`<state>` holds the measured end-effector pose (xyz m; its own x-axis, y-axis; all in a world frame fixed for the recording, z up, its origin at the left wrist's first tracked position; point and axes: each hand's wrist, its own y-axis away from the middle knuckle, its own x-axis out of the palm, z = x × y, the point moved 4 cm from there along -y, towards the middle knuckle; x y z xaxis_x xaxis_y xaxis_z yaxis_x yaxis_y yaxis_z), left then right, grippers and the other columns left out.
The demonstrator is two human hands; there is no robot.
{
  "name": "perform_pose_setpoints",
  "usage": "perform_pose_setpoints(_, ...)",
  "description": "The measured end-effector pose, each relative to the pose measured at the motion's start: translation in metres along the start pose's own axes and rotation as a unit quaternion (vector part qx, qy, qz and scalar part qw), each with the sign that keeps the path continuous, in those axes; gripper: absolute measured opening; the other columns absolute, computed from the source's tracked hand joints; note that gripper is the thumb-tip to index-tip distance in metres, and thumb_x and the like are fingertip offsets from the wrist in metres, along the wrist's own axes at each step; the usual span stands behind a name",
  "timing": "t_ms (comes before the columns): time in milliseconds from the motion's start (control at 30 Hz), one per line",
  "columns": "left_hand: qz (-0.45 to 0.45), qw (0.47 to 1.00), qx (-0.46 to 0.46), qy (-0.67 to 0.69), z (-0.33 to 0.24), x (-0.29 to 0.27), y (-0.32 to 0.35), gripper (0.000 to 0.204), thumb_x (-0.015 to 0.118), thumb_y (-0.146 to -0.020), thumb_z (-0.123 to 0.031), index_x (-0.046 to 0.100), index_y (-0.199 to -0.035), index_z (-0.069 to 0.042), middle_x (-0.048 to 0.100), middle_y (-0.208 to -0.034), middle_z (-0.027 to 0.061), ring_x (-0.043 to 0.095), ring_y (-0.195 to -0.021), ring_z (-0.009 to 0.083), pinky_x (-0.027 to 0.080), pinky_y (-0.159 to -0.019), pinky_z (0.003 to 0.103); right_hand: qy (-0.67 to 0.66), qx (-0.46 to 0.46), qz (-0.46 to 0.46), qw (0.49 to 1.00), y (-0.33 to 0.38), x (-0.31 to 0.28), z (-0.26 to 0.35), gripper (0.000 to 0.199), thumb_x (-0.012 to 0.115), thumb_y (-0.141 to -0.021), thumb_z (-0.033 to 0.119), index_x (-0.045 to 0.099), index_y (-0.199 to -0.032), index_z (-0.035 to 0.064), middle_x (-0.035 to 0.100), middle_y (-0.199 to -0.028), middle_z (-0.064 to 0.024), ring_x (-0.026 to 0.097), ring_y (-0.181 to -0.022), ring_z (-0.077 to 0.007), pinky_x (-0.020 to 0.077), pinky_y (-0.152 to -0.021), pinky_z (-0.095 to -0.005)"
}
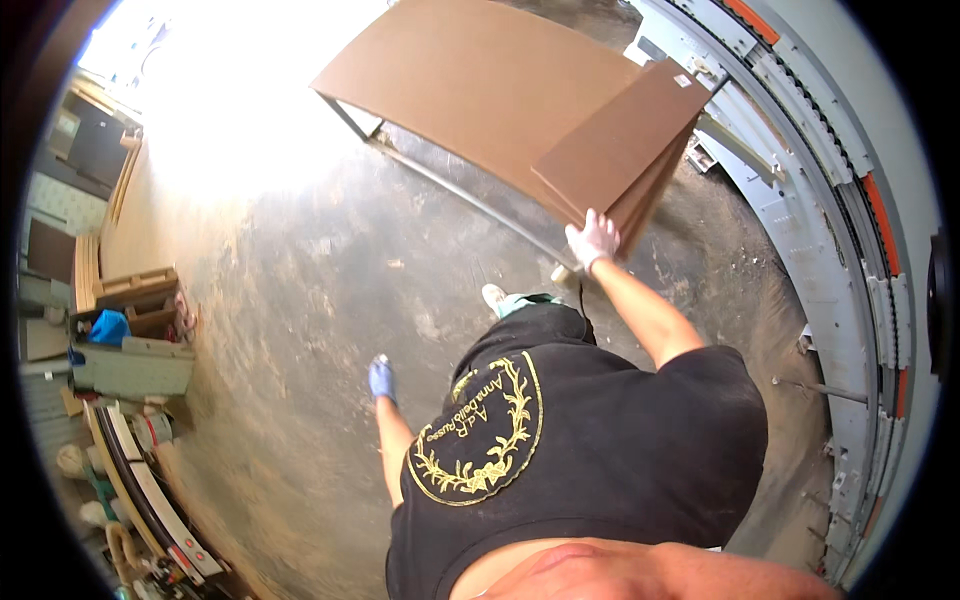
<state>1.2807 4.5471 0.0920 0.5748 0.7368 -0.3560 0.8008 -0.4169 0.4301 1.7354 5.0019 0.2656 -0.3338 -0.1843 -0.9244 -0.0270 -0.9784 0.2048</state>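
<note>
We start with the stack of flat brown fibreboard panels, which sits up and to the right of the view, resting on a much larger brown sheet that lies across a thin metal frame. The stack's near corner points down toward us, and its layered edges show along the right side.

Our right hand, in a pale glove, is closed on that near corner, fingers wrapped over the top face of the stack. The right arm runs out nearly straight from the shoulder, bare from the short black sleeve to the glove, rising up and slightly left to the panels.

Our left hand, in a blue glove, hangs low beside the body, well apart from the panels. The arm drops straight down from the shoulder. It touches nothing we can see; whether the fingers are curled or loose we cannot tell, since the hand is small and seen end-on.

Between the arms is our black shirt with a gold wreath print, and past it one foot in a pale shoe on the scuffed grey concrete floor. Wooden pallets and boxes stand at the left edge, and a long grey machine housing with orange strips curves down the right.
</note>
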Motion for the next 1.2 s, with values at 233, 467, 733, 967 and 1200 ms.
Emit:
perform_pose_setpoints(233,0.053,0.957,-0.285,0.008,0.033,0.004,-0.006,0.045,0.044,-0.088,-0.043,0.055,-0.106,-0.003,0.058,-0.110,0.0123,0.053,-0.097,0.0239,0.043,-0.083,0.037,-0.001,-0.083,-0.050,0.995,-0.055,0.041,0.137,0.062,0.063,-0.070,0.045,0.048,-0.119,0.0105,0.045,-0.124,-0.0174,0.043,-0.114,-0.0283,0.0313,-0.097,-0.0420)
perform_pose_setpoints(467,0.061,0.950,-0.300,-0.066,-0.029,-0.089,-0.130,0.045,0.045,-0.088,-0.043,0.055,-0.106,-0.003,0.058,-0.108,0.0123,0.054,-0.095,0.0235,0.044,-0.082,0.038,-0.695,0.386,-0.142,0.589,-0.214,0.126,0.181,0.066,0.060,-0.078,0.049,0.041,-0.118,0.0005,0.045,-0.106,-0.0115,0.046,-0.092,-0.0261,0.0384,-0.078,-0.0429)
perform_pose_setpoints(733,-0.003,0.970,-0.221,-0.105,-0.210,-0.203,-0.460,0.042,0.046,-0.087,-0.041,0.056,-0.106,-0.005,0.060,-0.103,0.0118,0.055,-0.091,0.0220,0.045,-0.079,0.038,-0.732,0.407,-0.074,0.541,-0.306,0.179,0.299,0.032,0.050,-0.084,0.030,0.053,-0.111,0.0128,0.056,-0.114,0.0022,0.051,-0.113,-0.0167,0.0319,-0.096,-0.0459)
perform_pose_setpoints(967,0.000,0.972,0.117,-0.204,-0.483,-0.135,-0.764,0.033,0.059,-0.083,-0.026,0.058,-0.103,0.000,0.062,-0.102,0.0118,0.058,-0.092,0.0217,0.045,-0.083,0.033,-0.387,0.706,-0.375,0.459,-0.318,0.156,0.363,0.036,0.063,-0.076,0.034,0.060,-0.093,0.0020,0.061,-0.095,-0.0135,0.061,-0.086,-0.0244,0.0507,-0.071,-0.0410)
perform_pose_setpoints(1200,0.052,0.932,0.068,-0.352,-0.600,-0.128,-0.940,0.037,0.055,-0.082,-0.033,0.060,-0.089,0.002,0.063,-0.080,0.0148,0.058,-0.075,0.0226,0.046,-0.071,0.034,-0.550,0.463,-0.413,0.560,-0.371,0.287,0.299,0.021,0.060,-0.078,0.030,0.058,-0.088,0.0112,0.051,-0.069,-0.0047,0.050,-0.057,-0.0182,0.0419,-0.050,-0.0345)
